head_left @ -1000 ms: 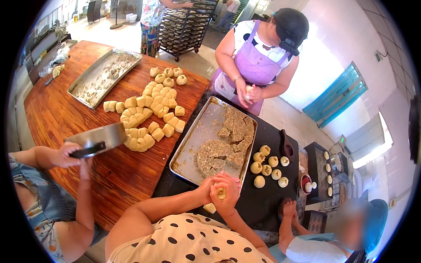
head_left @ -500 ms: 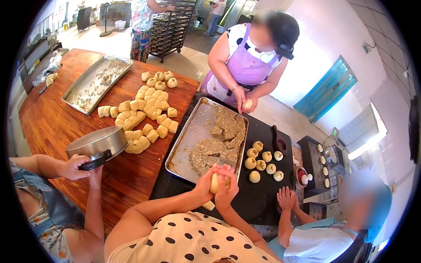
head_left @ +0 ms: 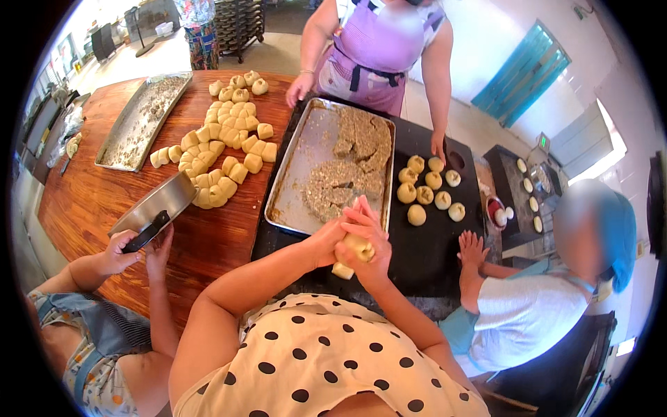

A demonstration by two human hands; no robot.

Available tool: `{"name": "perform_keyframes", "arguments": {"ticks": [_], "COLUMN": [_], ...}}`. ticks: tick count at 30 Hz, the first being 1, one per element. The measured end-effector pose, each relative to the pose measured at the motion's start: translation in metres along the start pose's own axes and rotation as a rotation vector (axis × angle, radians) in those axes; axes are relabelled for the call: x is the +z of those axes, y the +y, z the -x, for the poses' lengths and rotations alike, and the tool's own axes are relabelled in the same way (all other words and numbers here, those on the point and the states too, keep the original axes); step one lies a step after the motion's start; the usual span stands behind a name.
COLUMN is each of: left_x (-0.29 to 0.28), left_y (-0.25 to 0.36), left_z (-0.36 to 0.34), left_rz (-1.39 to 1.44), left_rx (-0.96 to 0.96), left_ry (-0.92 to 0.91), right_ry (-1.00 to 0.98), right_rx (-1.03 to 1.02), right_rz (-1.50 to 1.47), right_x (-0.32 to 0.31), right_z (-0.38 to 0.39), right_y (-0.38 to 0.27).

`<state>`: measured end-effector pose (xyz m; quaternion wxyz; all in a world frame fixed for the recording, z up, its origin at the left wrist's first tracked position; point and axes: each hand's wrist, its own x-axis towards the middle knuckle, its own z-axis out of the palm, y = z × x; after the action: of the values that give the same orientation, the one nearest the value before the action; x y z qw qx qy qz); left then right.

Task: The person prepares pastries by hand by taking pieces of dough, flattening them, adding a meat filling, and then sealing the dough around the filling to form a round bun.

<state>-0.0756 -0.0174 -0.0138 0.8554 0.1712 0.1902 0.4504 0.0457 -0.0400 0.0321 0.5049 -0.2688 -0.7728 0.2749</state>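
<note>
My left hand point(head_left: 328, 243) and my right hand point(head_left: 374, 257) are closed together round a pale dough bun point(head_left: 358, 246), with a dark opening visible in its folds. Fingers overlap at the top, hiding part of the bun. Just below them a small dough piece point(head_left: 342, 271) lies on the black tabletop point(head_left: 306, 278). Beyond my hands is a metal tray point(head_left: 286, 201) with brown, crumbly filling point(head_left: 340, 184) on it. Several shaped buns point(head_left: 425, 195) sit to the right of the tray.
Across the table stands a person in a purple apron point(head_left: 379, 42), one hand point(head_left: 438, 144) at the far buns. At left, another person holds a round metal pan point(head_left: 156, 203). A person at right rests hands point(head_left: 472, 250) by the table. Cut dough pieces point(head_left: 208, 156) cover the wooden table point(head_left: 229, 260).
My hands stay round the bun, my fingers now more interlaced. The person across no longer holds a dough ball in both hands; the hands have parted, one reaching to the buns.
</note>
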Motion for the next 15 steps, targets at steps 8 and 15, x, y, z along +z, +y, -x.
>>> {"name": "perform_keyframes", "arguments": {"ticks": [8,15], "left_x": [0.061,0.058], "left_y": [-0.004,-0.007], "left_z": [0.007,0.016], "left_rz": [-0.054,-0.017], "left_rx": [0.032,0.143], "left_ry": [-0.024,0.089], "right_ry": [0.367,0.411], "right_rx": [0.025,0.216], "right_rz": [-0.002,-0.193], "right_x": [-0.007,-0.005], "right_z": [0.016,0.023], "right_y": [-0.017,-0.008]}}
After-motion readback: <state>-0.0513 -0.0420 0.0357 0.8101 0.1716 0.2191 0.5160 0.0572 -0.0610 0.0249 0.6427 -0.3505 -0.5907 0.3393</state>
